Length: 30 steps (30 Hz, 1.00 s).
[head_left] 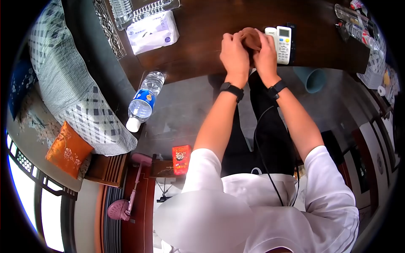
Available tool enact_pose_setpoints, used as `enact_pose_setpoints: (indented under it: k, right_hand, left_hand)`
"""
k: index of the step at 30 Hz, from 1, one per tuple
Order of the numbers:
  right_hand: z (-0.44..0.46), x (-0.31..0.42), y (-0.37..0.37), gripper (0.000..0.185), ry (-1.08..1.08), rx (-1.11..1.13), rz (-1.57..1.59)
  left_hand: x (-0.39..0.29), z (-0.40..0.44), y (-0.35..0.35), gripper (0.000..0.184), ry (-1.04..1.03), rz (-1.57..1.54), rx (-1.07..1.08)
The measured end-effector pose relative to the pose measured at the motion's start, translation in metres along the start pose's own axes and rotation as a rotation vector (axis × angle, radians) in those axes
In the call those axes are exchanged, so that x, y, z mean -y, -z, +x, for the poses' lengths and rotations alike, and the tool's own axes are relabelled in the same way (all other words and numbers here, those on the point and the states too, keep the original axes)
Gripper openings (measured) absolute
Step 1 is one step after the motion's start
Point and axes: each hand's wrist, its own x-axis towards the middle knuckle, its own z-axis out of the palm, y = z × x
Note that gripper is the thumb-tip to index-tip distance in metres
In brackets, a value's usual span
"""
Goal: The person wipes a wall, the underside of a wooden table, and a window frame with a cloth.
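Both my hands are raised over the edge of the dark wooden table, holding a brown rounded object (251, 39) between them. My left hand (236, 57) grips its left side with curled fingers. On the other side, my right hand (265, 57) wraps round its right edge. What the brown object is, I cannot make out; the fingers cover part of it. Just right of my right hand lie a white remote control (284, 44) with a small screen and a second pale remote (271, 31), partly hidden by the hand.
A tissue pack (152, 33) and a clear ribbed tray (122, 10) lie on the table's left part. A large water bottle (145, 101) is left of my arms. A blue-green bin (313, 80) stands below the table's right side. Clear plastic items (358, 29) lie far right.
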Motion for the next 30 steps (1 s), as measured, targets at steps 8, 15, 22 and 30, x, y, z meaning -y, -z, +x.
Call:
enact_pose_setpoints:
  k: [8,15,22,30]
  right_hand:
    - [-0.014,-0.035,0.026,0.058,-0.067,-0.035,-0.15]
    - [-0.053,-0.003,-0.006,0.062,0.004,-0.005,-0.087]
    - [-0.065,0.061,-0.068,0.047,0.249,0.156,0.096]
    - [0.002,0.083,-0.082,0.04,0.289,0.048,0.087]
  left_hand:
    - [-0.024,-0.014,-0.02,0.026,0.027,-0.038,0.206]
    - [0.018,-0.037,0.029,0.026,0.025,0.022,0.227]
    - [0.076,-0.048,0.107,0.025,0.14,0.187,0.024]
    - [0.067,0.018,0.099,0.023,0.105,0.255,-0.085]
